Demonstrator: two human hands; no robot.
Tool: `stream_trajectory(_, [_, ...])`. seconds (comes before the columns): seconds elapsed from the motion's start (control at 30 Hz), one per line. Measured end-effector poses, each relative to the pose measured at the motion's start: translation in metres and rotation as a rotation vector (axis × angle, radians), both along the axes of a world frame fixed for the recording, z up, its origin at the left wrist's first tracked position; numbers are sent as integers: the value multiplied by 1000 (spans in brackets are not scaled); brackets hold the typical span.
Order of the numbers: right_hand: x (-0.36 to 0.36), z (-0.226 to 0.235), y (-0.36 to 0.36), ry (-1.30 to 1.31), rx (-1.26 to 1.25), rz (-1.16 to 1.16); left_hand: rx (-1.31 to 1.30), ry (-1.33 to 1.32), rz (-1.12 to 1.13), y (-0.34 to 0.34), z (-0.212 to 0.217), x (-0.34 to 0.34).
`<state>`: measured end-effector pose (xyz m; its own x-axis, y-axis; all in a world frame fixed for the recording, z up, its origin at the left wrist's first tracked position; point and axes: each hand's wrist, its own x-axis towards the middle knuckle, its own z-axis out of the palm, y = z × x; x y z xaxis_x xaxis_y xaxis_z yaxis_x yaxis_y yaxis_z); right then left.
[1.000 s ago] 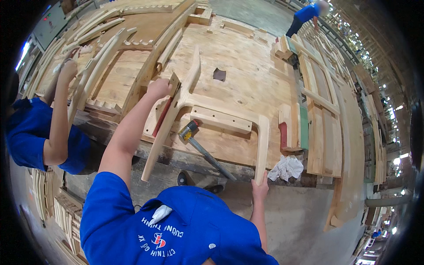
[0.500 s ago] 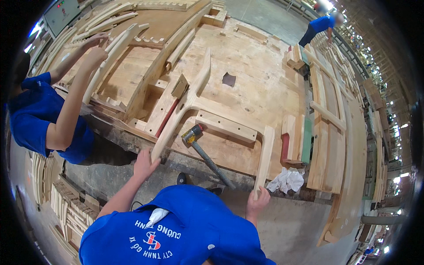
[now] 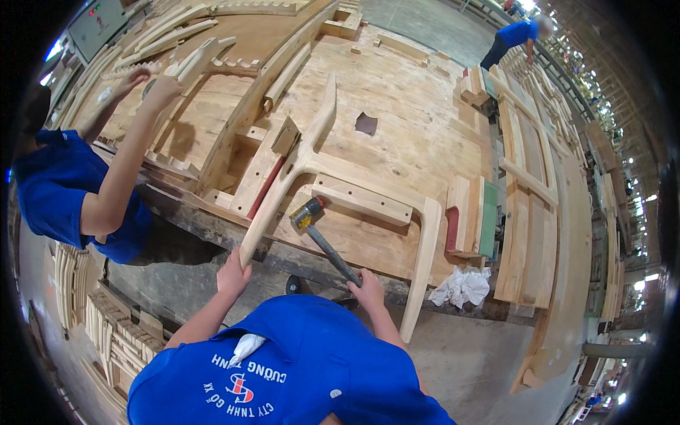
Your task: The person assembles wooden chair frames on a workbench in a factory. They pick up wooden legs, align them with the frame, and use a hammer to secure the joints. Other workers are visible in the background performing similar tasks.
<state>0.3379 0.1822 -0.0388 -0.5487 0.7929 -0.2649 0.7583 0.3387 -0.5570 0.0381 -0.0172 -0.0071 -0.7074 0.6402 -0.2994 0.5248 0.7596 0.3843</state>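
Note:
A pale wooden chair frame [image 3: 303,164] lies on the workbench, its two legs reaching over the near edge. My left hand [image 3: 233,273] is closed round the end of its left leg. The right leg [image 3: 423,262] sticks out past the bench with no hand on it. Between the legs lies a mallet [image 3: 327,246] with a dark head, yellow on its side and red at one face. My right hand [image 3: 367,287] grips the end of its grey handle, while the head rests on the bench. A drilled wooden block [image 3: 363,200] sits along the inside of the frame's crosspiece.
Red-edged clamp blocks [image 3: 263,180] stand left of the frame, and a green-and-red block [image 3: 473,216] stands right. Crumpled white cloth [image 3: 460,287] lies at the near edge. On the left, a co-worker [image 3: 85,191] handles a wooden part. Long boards [image 3: 528,234] are stacked at right.
My right hand has let go of the right leg, moved left and taken hold of the mallet handle. The frame has shifted slightly toward me. The co-worker's hands have moved.

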Motion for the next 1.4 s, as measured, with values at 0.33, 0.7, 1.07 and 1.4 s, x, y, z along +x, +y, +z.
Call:
stream_trajectory(0.33, [4, 0, 16, 15, -264, -22, 36, 19, -21, -4, -7, -2])
stream_trajectory(0.7, [4, -4, 17, 84, -331, -69, 27, -20, -29, -3, -3, -3])
stream_trajectory(1.07, [3, -6, 18, 75, -329, -64, 10, 8, -38, -7, -9, -9])
stream_trajectory(1.4, [5, -14, 17, 127, -315, -63, 50, 12, -23, -9, -9, -11])
